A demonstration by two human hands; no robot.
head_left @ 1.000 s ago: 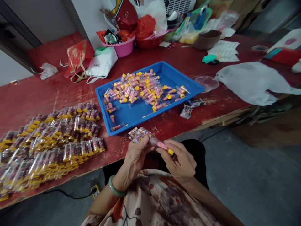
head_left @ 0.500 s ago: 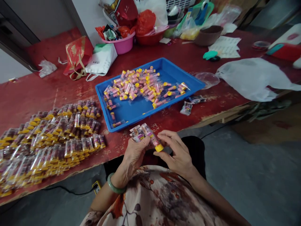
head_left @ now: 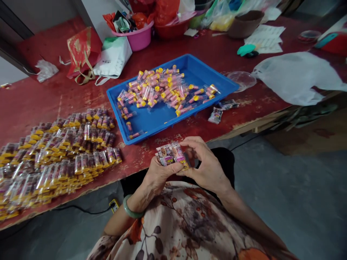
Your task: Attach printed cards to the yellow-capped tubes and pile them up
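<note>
Just below the red table's front edge, my left hand [head_left: 159,174] grips a small stack of printed labels [head_left: 168,154] together with a clear tube with a yellow cap [head_left: 182,161]. My right hand [head_left: 204,164] curls round the tube's capped end from the right, fingers bent over it. Straight ahead on the table stands a blue tray [head_left: 162,119] holding several loose pink-filled tubes with yellow caps [head_left: 162,90]. At the left lies a wide spread of several wrapped tubes in rows [head_left: 56,155].
Two small packets [head_left: 216,115] lie by the tray's right corner. A clear lid [head_left: 241,78] and a white plastic bag [head_left: 292,77] are at the right. A pink bowl [head_left: 141,38], red and white gift bags [head_left: 81,54] and a brown bowl [head_left: 244,23] crowd the back.
My right hand has pushed the tube leftwards against the labels in my left hand. Both hands have drawn closer together, and the view has tilted down a little.
</note>
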